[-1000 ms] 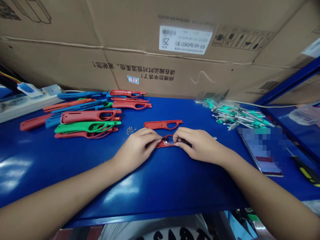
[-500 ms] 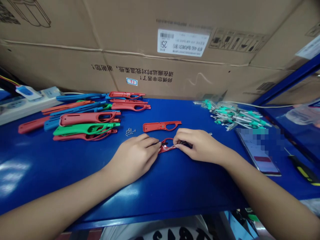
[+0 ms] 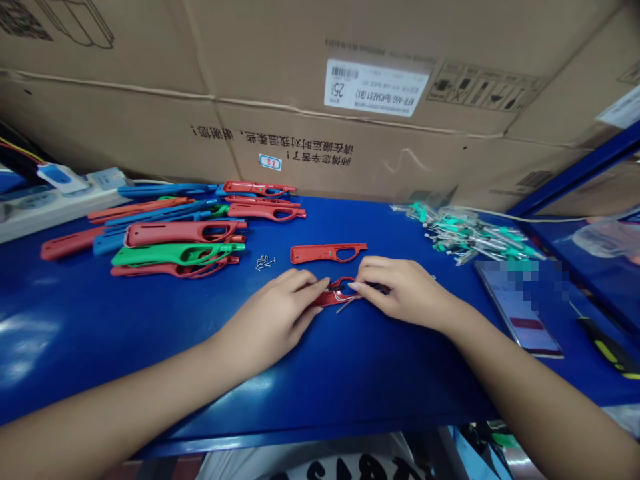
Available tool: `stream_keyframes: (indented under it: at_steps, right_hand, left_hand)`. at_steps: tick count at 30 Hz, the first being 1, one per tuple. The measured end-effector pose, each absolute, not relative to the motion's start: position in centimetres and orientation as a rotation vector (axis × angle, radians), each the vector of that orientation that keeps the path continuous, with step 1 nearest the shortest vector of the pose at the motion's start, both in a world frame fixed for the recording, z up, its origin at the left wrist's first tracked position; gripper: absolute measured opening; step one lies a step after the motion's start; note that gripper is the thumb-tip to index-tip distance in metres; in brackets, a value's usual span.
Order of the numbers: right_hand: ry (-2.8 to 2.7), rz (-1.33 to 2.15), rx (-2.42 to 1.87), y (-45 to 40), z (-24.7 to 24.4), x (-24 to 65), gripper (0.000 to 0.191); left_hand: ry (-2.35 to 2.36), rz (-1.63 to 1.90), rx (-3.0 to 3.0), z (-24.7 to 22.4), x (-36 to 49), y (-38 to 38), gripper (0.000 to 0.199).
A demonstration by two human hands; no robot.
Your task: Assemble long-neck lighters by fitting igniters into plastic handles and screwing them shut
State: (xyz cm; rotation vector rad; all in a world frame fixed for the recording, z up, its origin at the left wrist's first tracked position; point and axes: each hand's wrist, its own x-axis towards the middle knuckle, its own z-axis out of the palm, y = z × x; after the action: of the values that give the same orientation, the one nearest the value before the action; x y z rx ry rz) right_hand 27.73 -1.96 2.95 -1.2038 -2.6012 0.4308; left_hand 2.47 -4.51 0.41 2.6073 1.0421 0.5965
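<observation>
Between my hands lies a red lighter shell half (image 3: 327,299) with white wires and a small dark part in it. My left hand (image 3: 280,307) is closed around its left end and covers that end. With thumb and fingers together, my right hand (image 3: 393,283) grips the other end, where a dark piece shows under the fingers. A thin grey rod or wire (image 3: 345,307) sticks out below the shell. Just behind my hands rests another red shell half (image 3: 320,253), inner side up. A small heap of screws (image 3: 265,261) sits beyond my left hand.
Red, green, blue and orange lighter shells (image 3: 177,255) are piled at left, near a white power strip (image 3: 30,212). At right are clear and teal lighter inserts (image 3: 475,233), a phone (image 3: 520,313) and a screwdriver (image 3: 607,347). A large cardboard box (image 3: 280,120) stands behind.
The view has shifted slightly. More of the shell's inside and its white wires shows between my hands, and the thin rod or wire now shows below it. Both hands keep their hold.
</observation>
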Motion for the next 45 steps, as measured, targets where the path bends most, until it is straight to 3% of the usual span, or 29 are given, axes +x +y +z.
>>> stream_keyframes:
  at_steps: [5,17,28,45]
  right_hand:
    - [-2.529,0.452,-1.269,-1.7,2.1,27.4,0.007]
    - [-2.552,0.405,-1.239,-1.8,1.5,26.6,0.015]
    - [-2.574,0.645,-1.059,-1.6,2.7,28.3,0.009]
    - [-2.700,0.638,-1.101,-2.2,3.3,28.3,0.018]
  left_hand:
    - [1.024,0.726,2.471,-0.2,2.3,-3.7,0.037]
    - [1.015,0.750,2.385,-0.1,2.9,-3.6,0.032]
    - [1.028,0.502,2.691,0.5,2.9,-4.3,0.033]
    - [0.943,0.604,2.548,0.1,2.8,-4.2,0.040]
